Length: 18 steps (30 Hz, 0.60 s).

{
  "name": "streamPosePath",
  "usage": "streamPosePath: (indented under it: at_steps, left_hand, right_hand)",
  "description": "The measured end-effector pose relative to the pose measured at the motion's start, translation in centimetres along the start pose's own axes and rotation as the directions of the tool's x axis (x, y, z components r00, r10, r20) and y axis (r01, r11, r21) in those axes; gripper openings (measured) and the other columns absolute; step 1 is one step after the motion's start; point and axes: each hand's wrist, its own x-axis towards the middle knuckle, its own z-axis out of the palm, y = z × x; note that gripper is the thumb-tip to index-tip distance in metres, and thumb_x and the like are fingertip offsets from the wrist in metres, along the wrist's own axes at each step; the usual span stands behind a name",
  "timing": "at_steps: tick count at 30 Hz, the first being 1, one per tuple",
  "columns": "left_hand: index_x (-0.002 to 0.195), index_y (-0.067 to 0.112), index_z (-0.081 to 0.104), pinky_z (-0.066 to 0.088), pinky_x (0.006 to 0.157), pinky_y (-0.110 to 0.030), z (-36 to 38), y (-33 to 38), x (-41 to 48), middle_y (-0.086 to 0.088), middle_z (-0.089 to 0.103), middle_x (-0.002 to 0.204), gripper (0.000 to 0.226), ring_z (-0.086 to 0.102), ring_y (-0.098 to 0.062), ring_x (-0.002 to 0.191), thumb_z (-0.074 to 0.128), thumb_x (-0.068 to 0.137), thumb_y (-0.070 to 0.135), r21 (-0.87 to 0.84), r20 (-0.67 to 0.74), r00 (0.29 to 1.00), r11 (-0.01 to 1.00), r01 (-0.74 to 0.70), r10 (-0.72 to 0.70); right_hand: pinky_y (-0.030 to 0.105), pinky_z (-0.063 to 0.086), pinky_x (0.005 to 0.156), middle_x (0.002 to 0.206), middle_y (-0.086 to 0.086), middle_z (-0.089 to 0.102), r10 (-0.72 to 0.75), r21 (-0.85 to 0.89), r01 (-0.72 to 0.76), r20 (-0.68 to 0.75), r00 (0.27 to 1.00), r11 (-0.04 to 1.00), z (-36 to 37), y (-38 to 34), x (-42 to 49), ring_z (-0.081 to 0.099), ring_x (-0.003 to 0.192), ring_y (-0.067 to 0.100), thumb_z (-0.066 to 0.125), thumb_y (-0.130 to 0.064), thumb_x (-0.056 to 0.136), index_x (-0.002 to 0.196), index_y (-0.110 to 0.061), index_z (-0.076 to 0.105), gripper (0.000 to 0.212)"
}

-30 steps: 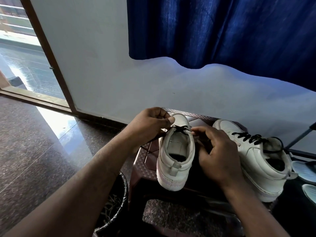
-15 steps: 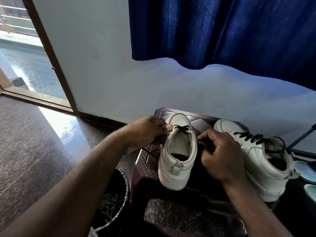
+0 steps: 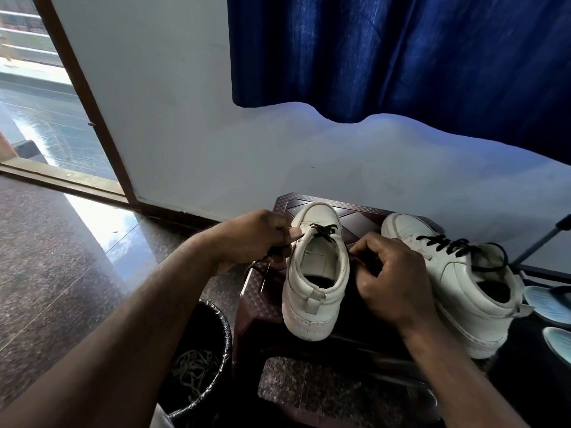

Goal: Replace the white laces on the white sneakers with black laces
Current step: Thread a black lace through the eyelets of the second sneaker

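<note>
Barely changed: your left hand (image 3: 253, 239) and right hand (image 3: 392, 279) still pinch the black lace (image 3: 323, 230) in curled fingers; the sneaker (image 3: 315, 273) lies lengthwise, toe pointing away.

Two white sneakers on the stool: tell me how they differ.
Lacing: the left sneaker has its black lace crossed only near the toe; the right sneaker is laced several rows up. Handling: the left hand and right hand hold the left sneaker's lace ends; neither holds the right sneaker's lace. Both are white and stand on the brown stool.
</note>
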Motion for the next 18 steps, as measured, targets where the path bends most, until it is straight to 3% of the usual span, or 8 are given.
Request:
streamPosePath:
  at_steps: [3, 6, 9, 12, 15, 18]
  left_hand:
    - [0.085, 0.004, 0.063, 0.045, 0.064, -0.027, 0.2, -0.3, 0.3, -0.007, 0.062, 0.080, 0.037, 0.057, -0.017, 0.073, 0.067, 0.101, 0.037, 0.039, -0.078, 0.995, 0.998, -0.051, 0.054]
    - [0.092, 0.009, 0.063, 0.036, 0.058, -0.026, 0.5, 0.4, 0.1, 0.001, 0.056, 0.071, 0.029, 0.046, -0.012, 0.060, 0.076, 0.093, 0.035, 0.104, -0.255, 0.930, 0.964, -0.245, 0.264]
    - [0.088, 0.026, 0.072, 0.046, 0.071, -0.027, 1.4, 2.0, -0.8, 0.012, 0.062, 0.088, 0.011, 0.058, -0.009, 0.079, 0.082, 0.086, 0.025, 0.417, -0.241, 0.852, 0.842, -0.342, 0.466]
    - [0.096, 0.038, 0.075, 0.048, 0.088, -0.031, 3.1, 2.3, -1.7, 0.008, 0.052, 0.105, 0.017, 0.051, -0.016, 0.103, 0.069, 0.080, 0.042, 0.760, -0.101, 0.854, 0.594, -0.265, 0.510]
    - [0.110, 0.042, 0.071, 0.053, 0.091, -0.038, 4.2, 2.9, -2.2, 0.006, 0.043, 0.113, 0.033, 0.041, -0.018, 0.115, 0.066, 0.079, 0.054, 0.848, -0.094, 0.921, 0.514, -0.125, 0.379]
    - [0.116, 0.039, 0.068, 0.053, 0.084, -0.037, 4.9, 4.0, -2.1, 0.004, 0.039, 0.117, 0.032, 0.040, -0.020, 0.116, 0.072, 0.085, 0.047, 0.895, -0.146, 0.936, 0.446, -0.012, 0.319]
  right_hand:
    - [0.039, 0.055, 0.073, 0.080, -0.014, 0.070, 0.020, 0.064, -0.018, -0.027, 0.999, 0.998, -0.3, 0.2, 0.0, 0.065, 0.079, 0.013, 0.070, -0.025, 0.080, 0.082, -0.026, 0.069, 0.002]
    - [0.037, 0.057, 0.079, 0.089, -0.010, 0.074, 0.102, 0.304, -0.092, -0.017, 0.995, 0.948, -1.0, -0.6, 0.1, 0.070, 0.082, 0.011, 0.076, -0.014, 0.090, 0.092, -0.027, 0.069, 0.014]
    - [0.034, 0.058, 0.079, 0.095, -0.008, 0.073, 0.079, 0.420, -0.046, -0.060, 0.995, 0.906, -1.5, -1.9, 0.1, 0.071, 0.085, 0.015, 0.074, -0.023, 0.091, 0.096, -0.026, 0.067, 0.010]
    - [0.036, 0.058, 0.078, 0.102, -0.007, 0.070, 0.007, 0.394, 0.021, -0.069, 0.998, 0.919, -1.1, -2.9, 0.2, 0.069, 0.088, 0.016, 0.074, -0.021, 0.085, 0.094, -0.025, 0.064, 0.014]
    - [0.043, 0.057, 0.082, 0.105, -0.012, 0.062, -0.039, 0.259, 0.045, -0.028, 0.999, 0.965, -0.2, -2.9, 0.2, 0.065, 0.096, 0.017, 0.076, -0.018, 0.080, 0.096, -0.029, 0.060, 0.024]
    - [0.045, 0.057, 0.080, 0.104, -0.012, 0.059, -0.003, 0.241, 0.011, -0.033, 0.999, 0.971, 0.2, -2.7, 0.3, 0.063, 0.095, 0.016, 0.074, -0.028, 0.080, 0.099, -0.030, 0.058, 0.025]
